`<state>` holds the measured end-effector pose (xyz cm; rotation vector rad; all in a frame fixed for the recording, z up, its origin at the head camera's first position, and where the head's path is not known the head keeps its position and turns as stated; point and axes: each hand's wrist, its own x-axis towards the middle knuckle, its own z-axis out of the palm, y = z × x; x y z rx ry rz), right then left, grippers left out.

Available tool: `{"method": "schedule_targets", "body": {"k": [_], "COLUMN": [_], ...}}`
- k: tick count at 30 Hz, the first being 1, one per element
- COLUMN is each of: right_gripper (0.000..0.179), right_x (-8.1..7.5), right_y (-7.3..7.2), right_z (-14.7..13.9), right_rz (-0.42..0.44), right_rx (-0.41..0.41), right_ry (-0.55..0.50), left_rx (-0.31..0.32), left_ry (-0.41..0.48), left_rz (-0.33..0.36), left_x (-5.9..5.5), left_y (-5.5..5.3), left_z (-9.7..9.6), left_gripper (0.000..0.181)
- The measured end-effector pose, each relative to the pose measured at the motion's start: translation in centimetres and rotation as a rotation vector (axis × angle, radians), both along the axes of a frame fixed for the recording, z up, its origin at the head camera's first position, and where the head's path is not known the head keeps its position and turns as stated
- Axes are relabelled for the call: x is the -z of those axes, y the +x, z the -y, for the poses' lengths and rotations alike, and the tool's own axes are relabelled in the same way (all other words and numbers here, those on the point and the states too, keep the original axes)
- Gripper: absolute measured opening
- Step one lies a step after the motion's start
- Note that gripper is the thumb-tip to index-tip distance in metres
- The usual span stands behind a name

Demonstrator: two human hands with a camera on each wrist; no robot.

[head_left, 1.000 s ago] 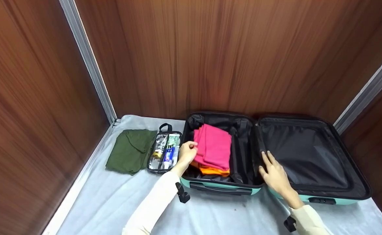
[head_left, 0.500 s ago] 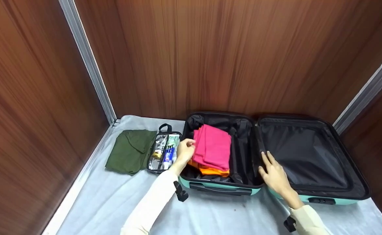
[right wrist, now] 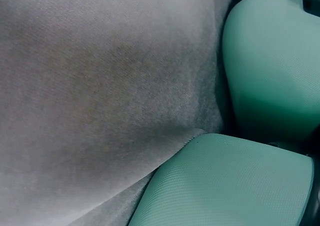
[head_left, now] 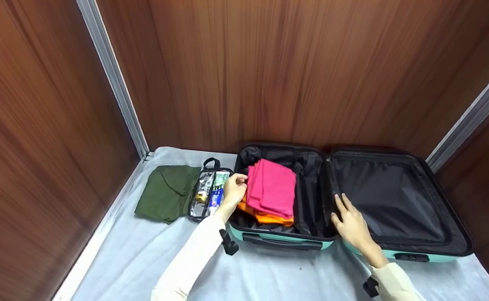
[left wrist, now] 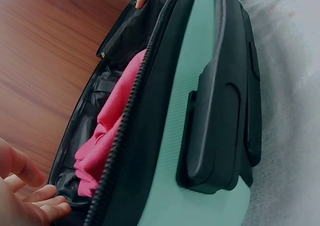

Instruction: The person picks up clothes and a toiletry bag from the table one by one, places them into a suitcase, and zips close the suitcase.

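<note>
A green hard-shell suitcase [head_left: 284, 241] lies unfolded on the sheet. Folded pink cloth [head_left: 276, 188] sits in its left half on top of orange cloth [head_left: 276, 219]. My left hand [head_left: 234, 192] is at that half's left rim, beside the pink cloth, with fingers loosely bent. In the left wrist view, the left fingers [left wrist: 50, 203] reach the suitcase's dark inner edge, with the thumb apart and nothing between them. My right hand [head_left: 353, 225] rests with spread fingers on the inner edge of the right half [head_left: 395, 196]. The right wrist view shows the green shells [right wrist: 230, 181] but no hand.
Left of the suitcase lies a clear toiletry bag [head_left: 198, 209] with a black handle, tubes inside, partly covered by the left hand. Further left is folded dark green cloth [head_left: 165, 194]. Wood-grain panels [head_left: 269, 75] rise behind and at both sides of the pale sheet [head_left: 286, 276].
My left hand has drifted slightly left and away from me, off the pink cloth's edge, showing more of the orange cloth. The right hand has stayed in place.
</note>
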<state>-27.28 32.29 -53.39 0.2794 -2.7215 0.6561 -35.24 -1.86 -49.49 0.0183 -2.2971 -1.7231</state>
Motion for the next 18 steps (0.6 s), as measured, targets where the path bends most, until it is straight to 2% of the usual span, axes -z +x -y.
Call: {"method": "schedule_targets", "body": {"k": [11, 18], "right_gripper": [0.057, 0.058], "right_x": [-0.3, -0.1], "right_y": [-0.1, 0.0], "right_z": [0.0, 0.0], "right_rz": [-0.019, 0.005], "right_rx": [-0.001, 0.003], "right_ry": [0.001, 0.002], "left_rx": [-0.04, -0.087], "left_ry": [-0.015, 0.028], "left_rz": [-0.076, -0.117], "left_x": [-0.5, -0.4], "left_y": [-0.6, -0.8], "left_z": [0.7, 1.1], "left_gripper": [0.02, 0.013]}}
